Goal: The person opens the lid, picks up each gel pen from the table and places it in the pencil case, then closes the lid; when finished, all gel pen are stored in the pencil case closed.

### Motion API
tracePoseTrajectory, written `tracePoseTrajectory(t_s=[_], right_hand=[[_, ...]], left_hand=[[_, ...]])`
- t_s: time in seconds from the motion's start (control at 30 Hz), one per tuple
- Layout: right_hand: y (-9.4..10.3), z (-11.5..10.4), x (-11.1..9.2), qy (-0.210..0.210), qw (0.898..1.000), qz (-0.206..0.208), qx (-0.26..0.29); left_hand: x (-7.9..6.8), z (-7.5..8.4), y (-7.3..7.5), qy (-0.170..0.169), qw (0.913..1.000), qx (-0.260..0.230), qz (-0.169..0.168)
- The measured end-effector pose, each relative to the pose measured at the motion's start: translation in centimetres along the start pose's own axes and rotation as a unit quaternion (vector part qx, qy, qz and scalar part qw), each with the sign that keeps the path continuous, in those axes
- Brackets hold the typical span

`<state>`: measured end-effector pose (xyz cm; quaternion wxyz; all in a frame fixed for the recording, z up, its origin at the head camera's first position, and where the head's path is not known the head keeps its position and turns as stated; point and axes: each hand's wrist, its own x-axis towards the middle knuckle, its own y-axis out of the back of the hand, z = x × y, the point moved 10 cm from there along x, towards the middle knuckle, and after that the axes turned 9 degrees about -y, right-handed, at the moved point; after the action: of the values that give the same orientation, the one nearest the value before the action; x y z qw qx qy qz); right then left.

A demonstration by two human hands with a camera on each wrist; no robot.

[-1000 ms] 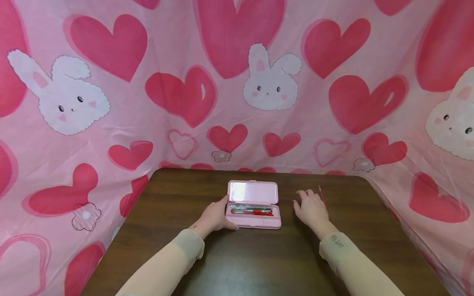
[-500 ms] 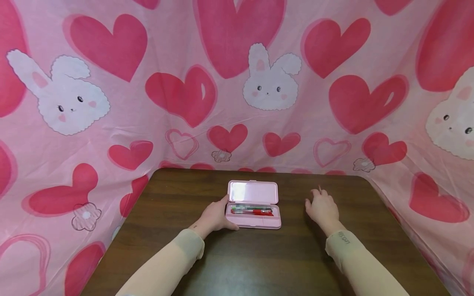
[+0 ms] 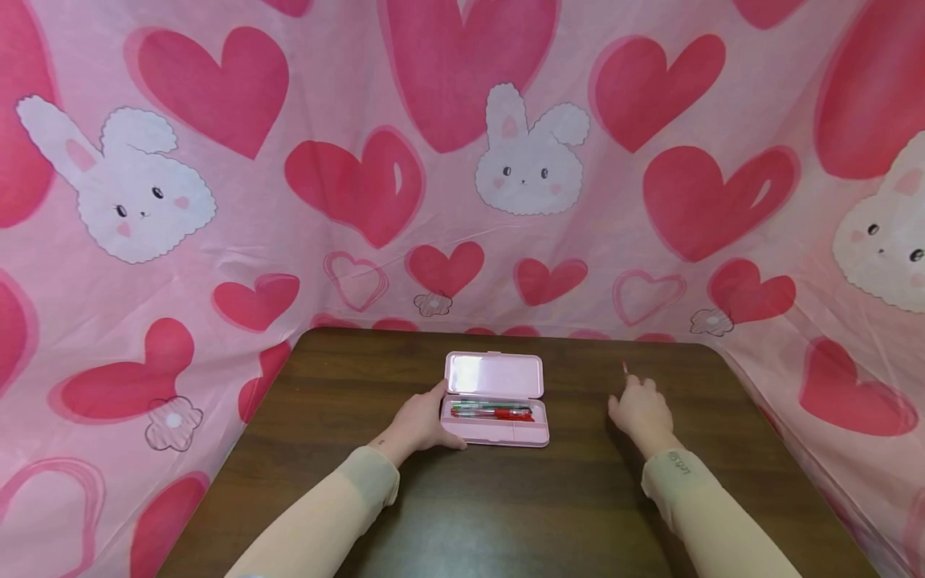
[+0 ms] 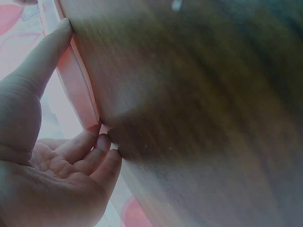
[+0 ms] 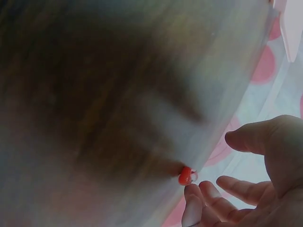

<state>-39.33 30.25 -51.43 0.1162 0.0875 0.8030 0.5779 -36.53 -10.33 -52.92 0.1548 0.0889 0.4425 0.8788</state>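
Observation:
In the head view a pink pencil case (image 3: 495, 433) lies with its lid raised at the middle of the table. Several pens (image 3: 499, 413), with red and green parts, lie in its rear compartment. My left hand (image 3: 417, 419) grips the case's left end, and the left wrist view shows the thumb and fingertips along its pink edge (image 4: 78, 90). To the right, my right hand (image 3: 641, 411) is beside a red pen (image 3: 625, 367), mostly hidden behind it. In the right wrist view the pen's red end (image 5: 185, 176) is at the fingertips, while the thumb stands well apart.
The dark wooden table (image 3: 499, 514) has rounded far corners. A pink cloth (image 3: 448, 225) with hearts and white rabbits hangs behind it and along both sides.
My right hand has moved to the right, away from the pencil case and over to the red pen. The left hand and the case have stayed in place.

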Motion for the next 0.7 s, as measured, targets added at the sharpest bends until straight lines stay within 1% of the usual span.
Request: tracePoseTrajectory(t_s=[0.2, 0.5, 0.7], right_hand=[[-0.3, 1.0, 0.2, -0.020, 1.000, -0.018, 0.006], [-0.1, 1.7, 0.4, -0.015, 1.000, -0.020, 0.009], [-0.2, 2.6, 0.9, -0.027, 0.999, -0.025, 0.014]], left_hand=[[0.0, -0.1, -0.1, 0.003, 1.0000, -0.001, -0.003], [0.0, -0.3, 0.0, 0.007, 1.0000, -0.004, -0.003], [0.0, -0.2, -0.1, 0.006, 1.0000, -0.005, -0.003]])
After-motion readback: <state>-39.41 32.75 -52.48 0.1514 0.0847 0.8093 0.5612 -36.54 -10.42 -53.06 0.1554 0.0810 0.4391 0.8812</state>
